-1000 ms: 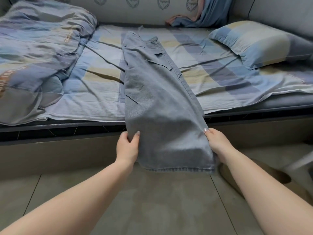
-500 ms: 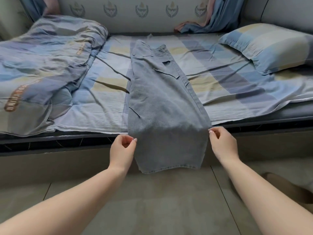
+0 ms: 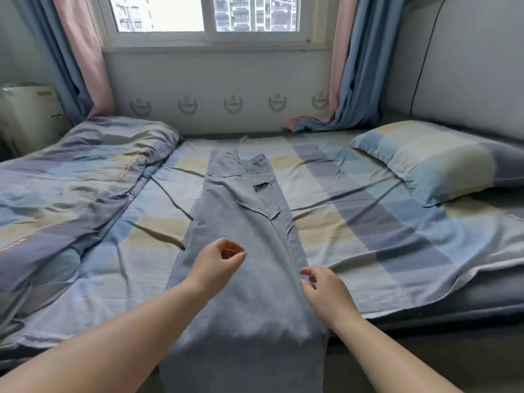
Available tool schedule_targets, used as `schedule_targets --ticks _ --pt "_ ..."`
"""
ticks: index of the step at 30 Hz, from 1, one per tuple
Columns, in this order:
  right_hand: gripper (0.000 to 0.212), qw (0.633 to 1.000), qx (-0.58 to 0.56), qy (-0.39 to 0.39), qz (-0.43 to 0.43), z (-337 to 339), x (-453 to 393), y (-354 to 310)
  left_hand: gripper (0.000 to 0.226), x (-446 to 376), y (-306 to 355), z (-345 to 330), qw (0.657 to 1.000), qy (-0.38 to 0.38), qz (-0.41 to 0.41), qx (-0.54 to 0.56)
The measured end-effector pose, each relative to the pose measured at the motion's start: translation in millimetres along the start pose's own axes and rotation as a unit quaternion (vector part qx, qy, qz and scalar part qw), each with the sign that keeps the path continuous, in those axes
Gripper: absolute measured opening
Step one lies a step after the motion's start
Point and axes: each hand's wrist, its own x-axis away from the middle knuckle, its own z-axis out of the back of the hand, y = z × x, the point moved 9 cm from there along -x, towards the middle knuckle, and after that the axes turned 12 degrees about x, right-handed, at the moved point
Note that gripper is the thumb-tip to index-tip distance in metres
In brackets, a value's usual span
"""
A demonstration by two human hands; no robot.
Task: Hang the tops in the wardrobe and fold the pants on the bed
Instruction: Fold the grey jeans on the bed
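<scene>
Pants [image 3: 241, 222] lie lengthwise on the bed [image 3: 368, 222], waist toward the window [image 3: 207, 15], hems hanging over the near edge. Left hand [image 3: 215, 265] hovers above them, fingers loosely curled, empty. Right hand [image 3: 323, 290] touches their right edge, fingers relaxed. Pillow [image 3: 431, 160] lies right of the pants, quilt [image 3: 71, 177] left.

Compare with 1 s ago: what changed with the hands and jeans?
Both hands let go of the hem. Left hand moved up over the jeans, loosely curled, holding nothing; right hand now touches their right edge. The jeans still lie lengthwise on the bed, hem hanging off. Pillow and duvet unchanged.
</scene>
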Motion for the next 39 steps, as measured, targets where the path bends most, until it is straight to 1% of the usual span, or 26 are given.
schedule_targets --ticks 3,6,8,12,14,16,18,19,20,22,23,24,26,28,29,30,31,32,33,34,35,37,38,39 --pt "0.034 1.0 0.003 -0.023 0.0 -2.7 -31.3 -0.6 0.006 -35.8 -10.7 -12.6 1.0 -0.007 0.015 -0.01" --pt "0.037 0.998 -0.024 -0.055 -0.004 -17.7 -62.1 -6.5 0.006 -80.4 -19.7 -27.0 0.998 -0.035 0.015 -0.041" --pt "0.038 0.997 -0.039 -0.072 0.002 -34.9 -89.3 -16.1 0.01 -118.8 -31.9 -38.5 0.997 -0.059 0.015 -0.046" --pt "0.038 0.998 -0.031 -0.048 0.004 -52.7 -164.7 -46.1 0.023 -215.1 -39.5 -54.2 0.995 -0.085 -0.005 -0.051" --pt "0.032 0.999 -0.014 -0.029 -0.019 -57.3 -204.5 -54.2 0.029 -262.7 -43.3 -61.6 0.993 -0.094 -0.024 -0.073" --pt "0.017 0.998 -0.004 -0.003 -0.056 -56.6 -235.7 -54.3 0.033 -297.3 -48.8 -64.4 0.991 -0.086 -0.034 -0.096" --pt "0.006 0.994 -0.002 0.008 -0.11 -61.4 -280.7 -59.2 0.038 -338.8 -70.0 -54.1 0.991 -0.059 -0.014 -0.12" --pt "0.007 0.99 -0.014 0.003 -0.138 -62.0 -296.8 -61.8 0.042 -353.4 -78.2 -47.9 0.992 -0.045 0.002 -0.121" --pt "0.011 0.987 -0.031 -0.009 -0.158 -64.0 -310.6 -64.2 0.047 -365.1 -87.7 -42.1 0.994 -0.035 0.03 -0.098" --pt "0.019 0.98 -0.077 -0.056 -0.176 -78.8 -344.1 -73.7 0.054 -386.3 -105.2 -28.6 0.995 -0.016 0.1 -0.017" --pt "0.02 0.972 -0.118 -0.079 -0.189 -85.4 -355.3 -75.9 0.057 -392.9 -107.8 -28.2 0.992 -0.019 0.126 0.014" --pt "0.022 0.96 -0.171 -0.106 -0.197 -97.1 -367.9 -82.6 0.06 -399.5 -111.4 -26.5 0.988 -0.027 0.147 0.028" --pt "0.022 0.92 -0.305 -0.14 -0.202 -110.6 -389.0 -97.0 0.069 -405.7 -112.9 -31.1 0.979 -0.054 0.191 0.048" --pt "0.025 0.882 -0.413 -0.173 -0.147 -124.3 -415.5 -125.8 0.079 -417.2 -115.3 -32.6 0.965 -0.07 0.238 0.082" --pt "0.029 0.878 -0.42 -0.202 -0.107 -130.6 -426.5 -141.9 0.081 -423.1 -118.0 -31.5 0.953 -0.072 0.266 0.126" --pt "0.031 0.885 -0.401 -0.226 -0.07 -136.2 -435.6 -158.1 0.078 -431.5 -121.3 -25.8 0.937 -0.069 0.294 0.176" --pt "0.029 0.89 -0.374 -0.255 -0.045 -144.7 -438.4 -170.3 0.07 -435.8 -125.8 -18.2 0.922 -0.061 0.313 0.218" --pt "0.027 0.897 -0.34 -0.282 -0.018 -155.4 -444.3 -178.8 0.056 -444.1 -134.2 -10.0 0.917 -0.04 0.311 0.247" --pt "0.027 0.906 -0.305 -0.293 0.006 -164.3 -449.2 -182.9 0.04 -449.0 -143.7 -1.1 0.916 -0.013 0.3 0.265" --pt "0.026 0.92 -0.265 -0.287 0.034 -170.9 -458.1 -185.3 0.029 -453.7 -152.7 9.1 0.919 0.021 0.278 0.28" --pt "0.019 0.936 -0.235 -0.255 0.058 -174.2 -471.2 -187.9 0.025 -457.0 -162.2 17.6 0.919 0.051 0.253 0.299" --pt "0.014 0.967 -0.201 -0.143 0.07 -166.4 -498.6 -188.7 0.024 -461.0 -171.6 23.7 0.926 0.083 0.211 0.301" --pt "0.013 0.976 -0.185 -0.093 0.063 -157.9 -510.0 -189.7 0.024 -464.6 -169.4 25.8 0.943 0.098 0.184 0.258" --pt "0.023 0.982 -0.163 -0.067 0.061 -157.5 -519.0 -193.8 0.024 -466.4 -169.4 29.7 0.96 0.121 0.162 0.195"
